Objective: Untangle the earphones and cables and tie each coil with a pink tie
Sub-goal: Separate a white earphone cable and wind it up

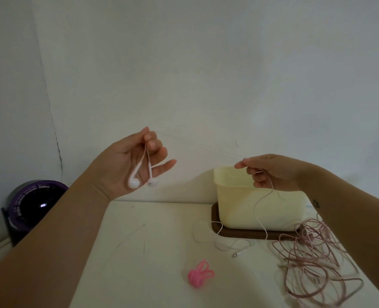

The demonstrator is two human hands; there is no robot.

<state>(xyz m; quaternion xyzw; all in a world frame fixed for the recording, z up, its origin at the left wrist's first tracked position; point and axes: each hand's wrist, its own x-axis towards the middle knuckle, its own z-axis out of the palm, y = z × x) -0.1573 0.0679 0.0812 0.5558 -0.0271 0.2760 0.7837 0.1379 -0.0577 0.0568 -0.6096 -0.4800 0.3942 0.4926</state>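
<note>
White earphones (133, 182): both buds dangle side by side under my left hand (128, 165), which is palm up, thumb and fingertips pinching the two thin cords, little finger sticking out. From there the cord runs taut across to my right hand (270, 172), which pinches it between thumb and forefinger, the other fingers curled. Below that hand the slack drops past a cream tub (239, 207) onto the table (150, 252) and ends at the jack plug (236, 255). The pink ties (198, 274) lie low between my hands, and the tangled pink cable (313, 258) lies under my right forearm.
</note>
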